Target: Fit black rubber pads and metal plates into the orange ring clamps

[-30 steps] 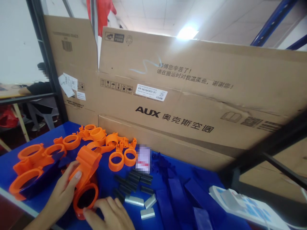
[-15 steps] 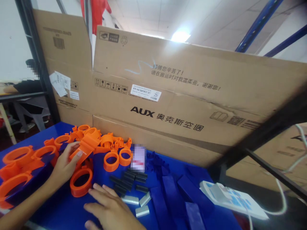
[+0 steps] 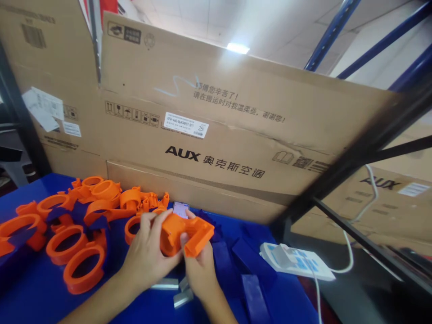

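Note:
An orange plastic ring part with a channel-shaped arm (image 3: 200, 234) is held up over the blue table (image 3: 135, 310), between both hands. My left hand (image 3: 146, 249) wraps its fingers round the ring end from the left. From below and the right, my right hand (image 3: 200, 270) grips the same part, its thumb pressed against the middle. Beneath the hands lie small silver metal blocks (image 3: 183, 298), partly covered. More orange ring parts (image 3: 84, 268) are heaped to the left of my left hand. Behind the held part a phone (image 3: 181, 209) shows its lit screen.
Flat dark blue plastic pieces (image 3: 254, 297) lie right of my hands. A white power strip (image 3: 300, 261) with plugged-in cords rests at the table's right edge. A large cardboard sheet (image 3: 216, 144) walls off the back, beside black frame bars (image 3: 337, 157).
My left hand has brought the orange ring part rightwards from the heap. My right hand, spread open before, has closed on it too. The view has swung right; the black bars are now hidden.

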### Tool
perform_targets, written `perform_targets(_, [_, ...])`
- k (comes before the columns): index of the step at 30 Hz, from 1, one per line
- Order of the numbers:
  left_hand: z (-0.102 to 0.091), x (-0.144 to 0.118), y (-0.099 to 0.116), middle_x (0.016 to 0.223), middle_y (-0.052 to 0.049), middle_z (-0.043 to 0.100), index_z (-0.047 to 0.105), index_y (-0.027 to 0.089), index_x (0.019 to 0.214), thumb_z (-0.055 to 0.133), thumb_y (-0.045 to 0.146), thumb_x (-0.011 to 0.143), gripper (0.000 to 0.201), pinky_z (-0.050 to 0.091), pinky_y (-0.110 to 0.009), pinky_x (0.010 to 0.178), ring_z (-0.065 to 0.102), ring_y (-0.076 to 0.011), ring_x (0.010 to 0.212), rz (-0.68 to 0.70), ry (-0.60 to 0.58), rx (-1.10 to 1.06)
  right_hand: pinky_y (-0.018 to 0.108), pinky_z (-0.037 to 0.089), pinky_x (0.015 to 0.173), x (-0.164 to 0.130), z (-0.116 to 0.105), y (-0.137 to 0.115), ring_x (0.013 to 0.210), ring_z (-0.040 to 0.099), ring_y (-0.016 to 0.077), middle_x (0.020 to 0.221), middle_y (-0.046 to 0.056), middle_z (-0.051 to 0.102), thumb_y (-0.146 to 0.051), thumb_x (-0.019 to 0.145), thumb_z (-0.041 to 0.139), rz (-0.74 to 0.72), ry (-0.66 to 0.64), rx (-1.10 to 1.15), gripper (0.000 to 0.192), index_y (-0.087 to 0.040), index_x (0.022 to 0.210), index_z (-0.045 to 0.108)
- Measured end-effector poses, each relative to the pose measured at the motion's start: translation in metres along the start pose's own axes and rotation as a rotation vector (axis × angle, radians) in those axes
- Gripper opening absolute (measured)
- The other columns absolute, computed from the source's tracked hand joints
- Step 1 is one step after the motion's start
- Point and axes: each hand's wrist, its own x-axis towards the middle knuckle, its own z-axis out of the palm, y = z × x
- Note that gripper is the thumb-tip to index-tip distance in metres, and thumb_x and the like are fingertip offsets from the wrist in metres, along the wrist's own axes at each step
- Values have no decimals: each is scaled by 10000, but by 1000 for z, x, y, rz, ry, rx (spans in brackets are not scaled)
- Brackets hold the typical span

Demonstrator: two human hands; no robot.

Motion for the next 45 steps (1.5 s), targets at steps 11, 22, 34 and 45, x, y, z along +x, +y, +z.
perform_targets(11, [-6,7,-17,1404,-153,586,563,320,1484,576,694,894,699,403,-605,1141,571,-428,1272,-170,-444,-911,324,552,648,3,-15,19,629,626,189,769,19,667,-662,988,512,310,44,396,460,-220,1046,626])
perform_targets(22, [19,-39,-24,1381,-94,723,758,289,1281,666,475,932,406,403,-594,1180,582,-402,1361,-809,-502,-1283,491,386,1131,4,-30,19,1232,549,267,1237,78,630,-526,1088,384,95,-8,-387,395,-279,1220,662])
perform_targets(34, [12,5,-32,1168,-68,815,622,247,1425,762,361,813,639,617,-432,949,718,-366,1163,-832,-54,-1303,471,372,1056,6,-66,-4,1307,424,299,1331,50,494,-181,827,783,48,-632,-819,164,-267,957,732])
perform_targets(45, [17,8,-39,1195,-69,792,582,267,1443,762,390,803,676,606,-449,923,736,-356,1103,-793,-54,-1256,572,321,1118,-11,-25,7,1362,347,361,1378,76,494,-360,839,815,-79,-740,-865,218,-317,1051,789])
